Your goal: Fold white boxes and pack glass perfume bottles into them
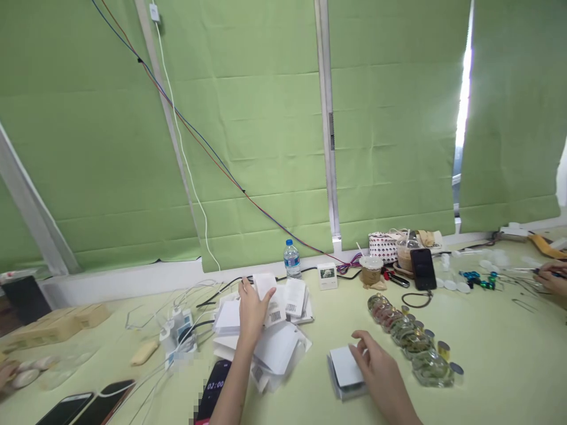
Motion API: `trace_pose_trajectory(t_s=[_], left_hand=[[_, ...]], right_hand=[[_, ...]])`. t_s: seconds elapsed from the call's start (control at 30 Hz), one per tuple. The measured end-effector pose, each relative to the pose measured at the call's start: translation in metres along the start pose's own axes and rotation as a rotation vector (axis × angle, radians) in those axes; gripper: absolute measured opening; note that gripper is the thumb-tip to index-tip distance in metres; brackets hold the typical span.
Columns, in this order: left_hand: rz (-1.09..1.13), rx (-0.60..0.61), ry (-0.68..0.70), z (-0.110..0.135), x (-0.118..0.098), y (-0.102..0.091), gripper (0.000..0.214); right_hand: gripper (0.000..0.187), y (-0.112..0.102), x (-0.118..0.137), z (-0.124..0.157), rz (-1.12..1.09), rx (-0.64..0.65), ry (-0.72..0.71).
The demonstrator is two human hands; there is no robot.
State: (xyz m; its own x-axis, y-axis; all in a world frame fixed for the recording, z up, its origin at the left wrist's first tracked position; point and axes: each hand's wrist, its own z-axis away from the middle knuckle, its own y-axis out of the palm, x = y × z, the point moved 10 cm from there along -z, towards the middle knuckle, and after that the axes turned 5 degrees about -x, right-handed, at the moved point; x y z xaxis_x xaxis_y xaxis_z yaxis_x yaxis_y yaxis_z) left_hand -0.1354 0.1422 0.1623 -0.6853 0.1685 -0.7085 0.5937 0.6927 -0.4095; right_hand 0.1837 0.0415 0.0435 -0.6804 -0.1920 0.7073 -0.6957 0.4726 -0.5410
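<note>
The left hand (253, 310) and the right hand (374, 361) are well apart over the pale yellow-green surface (491, 366). The left hand has its thumb and fingers spread around a small white paper slip (264, 284); whether they pinch it, I cannot tell. The slip lies at the back of a loose, overlapping pile of white papers and cards (277, 349), some printed with barcodes. The right hand curves its thumb and fingers at the right side of a neat stack of square white cards (346, 367), nearer the surface's near edge; I cannot tell if they grip it.

Just left of the left forearm lies a black phone (215, 386) reading 02:00. Farther left stand white chargers and cables (177, 337), then a pale yellow oblong block (144, 352), with 2 dark phones (66, 408) toward the near left corner.

Right of the right hand, a row of clear rounded containers with greenish and reddish contents (411, 341) slants toward the back edge. Along that edge stand a clear plastic bottle with a blue cap (292, 261), a small white card with a dark picture (328, 276), a lidded brown drink cup (371, 271) and a tilted black phone (423, 269). Another person's hand (553, 277) is at the far right.
</note>
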Motion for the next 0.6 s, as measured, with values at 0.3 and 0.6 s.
trace_pose_trajectory(t_s=[0.3, 0.6], left_hand=[[-0.093, 0.7, 0.733, 0.18, -0.079, 0.103, 0.046], [-0.144, 0.786, 0.49, 0.169, -0.072, 0.126, 0.024]], right_hand=[[0.039, -0.02, -0.05, 0.005, 0.558, 0.1, 0.108], [0.03, 0.012, -0.027, -0.004, -0.049, 0.29, 0.033]])
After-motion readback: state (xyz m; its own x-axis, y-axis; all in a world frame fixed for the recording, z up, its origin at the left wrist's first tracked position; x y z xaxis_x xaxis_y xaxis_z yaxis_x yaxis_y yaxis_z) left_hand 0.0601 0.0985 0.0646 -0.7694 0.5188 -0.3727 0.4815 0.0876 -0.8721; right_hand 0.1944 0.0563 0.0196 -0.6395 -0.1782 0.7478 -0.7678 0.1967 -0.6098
